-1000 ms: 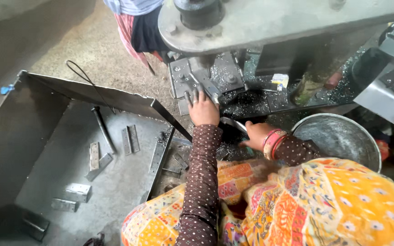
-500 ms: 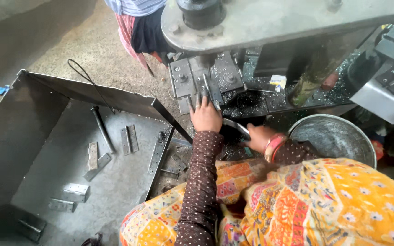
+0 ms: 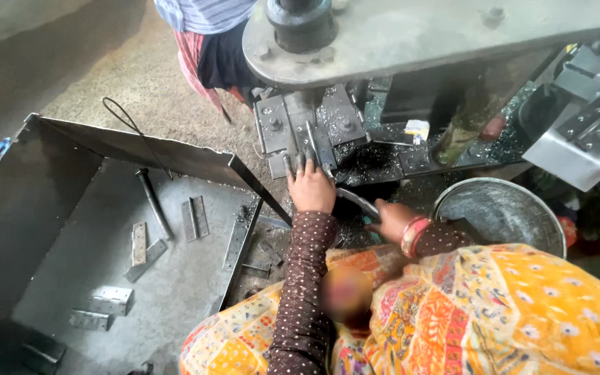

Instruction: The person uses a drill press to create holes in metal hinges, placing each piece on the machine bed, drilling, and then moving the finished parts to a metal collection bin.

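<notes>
Reaching forward, the left hand (image 3: 310,186) lies with its fingers stretched out and slightly spread on a narrow flat grey metal strip (image 3: 312,142) that sits on the bolted grey steel die plate (image 3: 307,125) of the press machine; the fingertips press on the strip rather than wrap it, so the hand is flat and grips nothing. The right hand (image 3: 389,221), with red and gold bangles at the wrist, sits lower and to the right, fingers curled around the near end of a curved shiny metal strip (image 3: 355,200) that runs up toward the left hand. How tightly it grips cannot be told, since the fingers are partly hidden.

Above both hands hangs the heavy round grey steel press head (image 3: 383,35). Just right of the right hand stands a round dull metal basin (image 3: 498,212) holding grey swarf. To the left, a large open grey sheet-metal tray (image 3: 64,229) holds scattered flat hinge-like metal pieces (image 3: 194,217) and a dark rod (image 3: 153,203). Another person in a striped blue-and-white garment (image 3: 203,14) stands beyond the machine.
</notes>
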